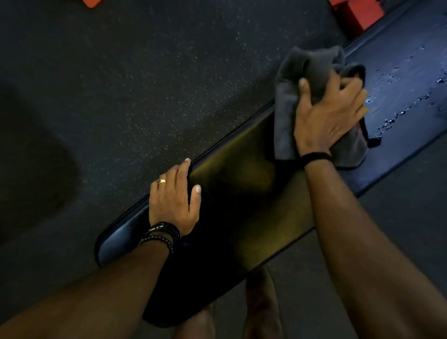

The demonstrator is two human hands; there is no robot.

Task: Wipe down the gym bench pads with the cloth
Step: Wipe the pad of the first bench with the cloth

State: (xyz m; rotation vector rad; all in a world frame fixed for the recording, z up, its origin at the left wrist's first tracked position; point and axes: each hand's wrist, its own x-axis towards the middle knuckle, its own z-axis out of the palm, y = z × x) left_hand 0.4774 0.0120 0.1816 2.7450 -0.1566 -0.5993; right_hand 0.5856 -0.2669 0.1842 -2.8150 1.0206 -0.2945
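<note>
A long dark bench pad (242, 198) runs diagonally from lower left to upper right. Its far stretch (406, 79) is bluish and dotted with water droplets. My right hand (331, 116) presses a bunched grey cloth (307, 70) onto the pad, fingers curled into the folds. My left hand (174, 200) rests flat on the pad's far edge near the lower end, fingers straight, a ring on one finger and bead bracelets at the wrist.
Dark speckled rubber flooring (145, 84) surrounds the bench. Red-orange equipment (355, 14) stands at the top right, and another red-orange corner (94, 3) shows at the top left. My bare feet (261, 307) are beside the bench's near edge.
</note>
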